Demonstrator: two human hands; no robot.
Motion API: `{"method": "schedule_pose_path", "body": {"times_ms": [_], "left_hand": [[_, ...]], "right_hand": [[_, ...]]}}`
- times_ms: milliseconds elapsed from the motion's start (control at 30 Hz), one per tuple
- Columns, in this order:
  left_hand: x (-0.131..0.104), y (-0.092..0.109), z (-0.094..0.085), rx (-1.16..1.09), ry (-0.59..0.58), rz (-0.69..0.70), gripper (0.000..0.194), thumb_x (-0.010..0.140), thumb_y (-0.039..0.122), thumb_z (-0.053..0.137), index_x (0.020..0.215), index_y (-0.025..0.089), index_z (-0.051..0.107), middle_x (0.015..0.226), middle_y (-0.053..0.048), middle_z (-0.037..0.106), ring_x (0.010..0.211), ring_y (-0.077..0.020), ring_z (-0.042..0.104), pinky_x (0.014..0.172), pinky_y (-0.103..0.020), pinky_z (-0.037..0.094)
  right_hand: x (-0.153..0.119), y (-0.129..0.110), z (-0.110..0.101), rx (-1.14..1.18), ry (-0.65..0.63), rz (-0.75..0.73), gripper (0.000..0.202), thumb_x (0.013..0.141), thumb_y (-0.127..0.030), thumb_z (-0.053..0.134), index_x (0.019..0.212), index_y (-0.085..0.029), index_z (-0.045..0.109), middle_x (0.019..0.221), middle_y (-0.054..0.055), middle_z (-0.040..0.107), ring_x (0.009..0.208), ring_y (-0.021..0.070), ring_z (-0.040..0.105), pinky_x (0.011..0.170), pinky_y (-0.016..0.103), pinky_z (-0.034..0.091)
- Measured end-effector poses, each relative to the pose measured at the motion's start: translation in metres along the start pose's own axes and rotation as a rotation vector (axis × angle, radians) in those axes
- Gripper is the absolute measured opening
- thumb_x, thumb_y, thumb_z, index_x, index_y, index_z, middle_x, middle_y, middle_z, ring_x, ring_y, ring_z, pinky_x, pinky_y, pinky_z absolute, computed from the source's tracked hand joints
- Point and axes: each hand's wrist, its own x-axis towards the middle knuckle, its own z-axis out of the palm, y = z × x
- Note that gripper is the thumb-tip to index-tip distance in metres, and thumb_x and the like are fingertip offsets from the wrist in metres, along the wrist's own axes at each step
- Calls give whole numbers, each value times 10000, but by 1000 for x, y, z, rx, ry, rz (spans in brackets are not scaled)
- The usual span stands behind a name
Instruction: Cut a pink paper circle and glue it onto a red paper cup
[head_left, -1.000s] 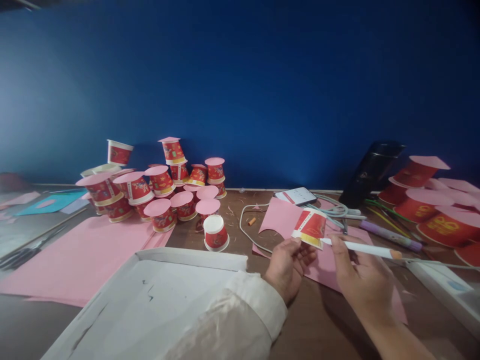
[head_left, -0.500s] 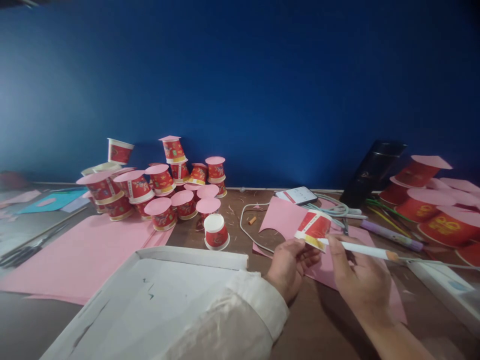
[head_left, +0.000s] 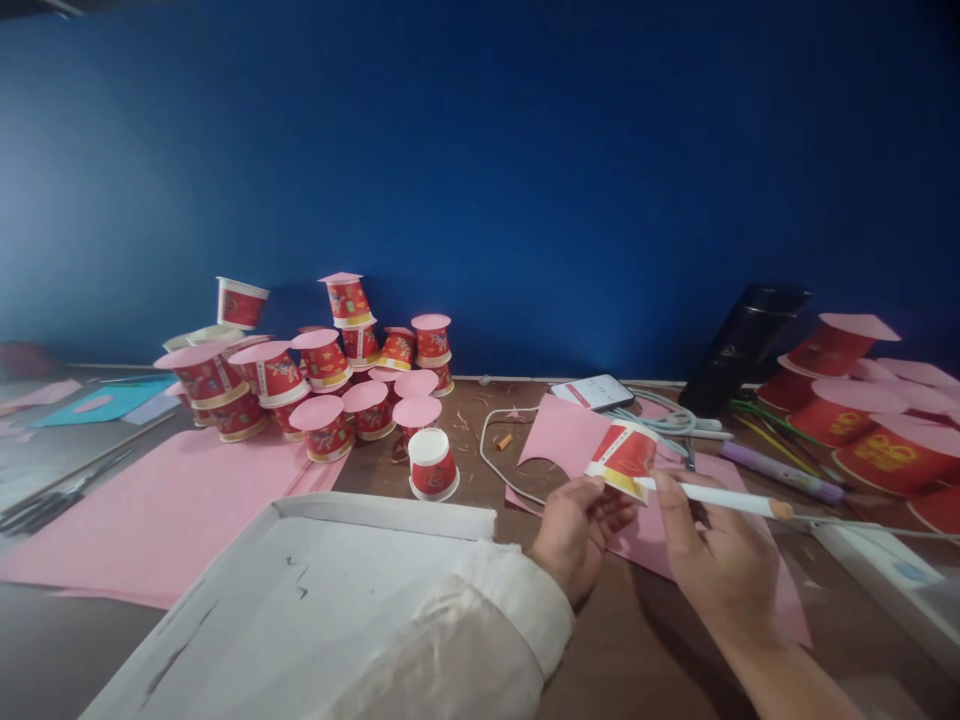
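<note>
While a brown table (head_left: 480, 440) spreads underneath, a white tray (head_left: 337, 600) lies left of the hands. The left hand (head_left: 577, 535) grips a red paper cup (head_left: 622, 455) over pink paper; the right hand (head_left: 720, 550) pinches a white pen (head_left: 720, 495), its tip at the cup's gold-banded edge.

Brown tabletop (head_left: 457, 408), pink paper sheets (head_left: 165, 510), red paper cups (head_left: 433, 470), black bottle (head_left: 739, 345), phone (head_left: 592, 391)
</note>
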Motion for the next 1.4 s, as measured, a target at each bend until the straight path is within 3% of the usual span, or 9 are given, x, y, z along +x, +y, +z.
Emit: {"method": "schedule_pose_path", "body": {"times_ms": [333, 667, 900, 1400], "left_hand": [[3, 2, -4, -103, 61, -88, 160, 867, 136, 526, 810, 62, 656, 689, -77, 659, 624, -139, 650, 628, -248, 512], [3, 4, -2, -89, 48, -90, 177, 866, 145, 524, 808, 56, 666, 701, -85, 667, 633, -138, 651, 628, -241, 512], [2, 4, -3, -69, 34, -89, 182, 858, 145, 525, 802, 52, 672, 692, -82, 660, 632, -139, 652, 633, -240, 509], [1, 3, -2, -85, 38, -78, 187, 865, 143, 520, 814, 53, 676, 694, -82, 668, 629, -132, 645, 646, -237, 498]], "right_hand": [[-1, -1, -8, 23, 27, 140, 278, 946, -373, 529, 964, -173, 721, 868, 76, 747, 755, 188, 690, 671, 264, 494], [0, 0, -5, 5, 7, 98, 283, 941, -378, 526, 909, -170, 714, 839, 74, 746, 760, 198, 697, 660, 267, 488], [2, -2, -6, 15, -29, 108, 292, 939, -389, 523, 893, -175, 717, 795, 67, 743, 612, 174, 658, 584, 269, 462], [-1, 0, -6, 24, -36, 72, 322, 941, -420, 504, 869, -190, 716, 751, 71, 727, 662, 209, 656, 623, 301, 469]]}}
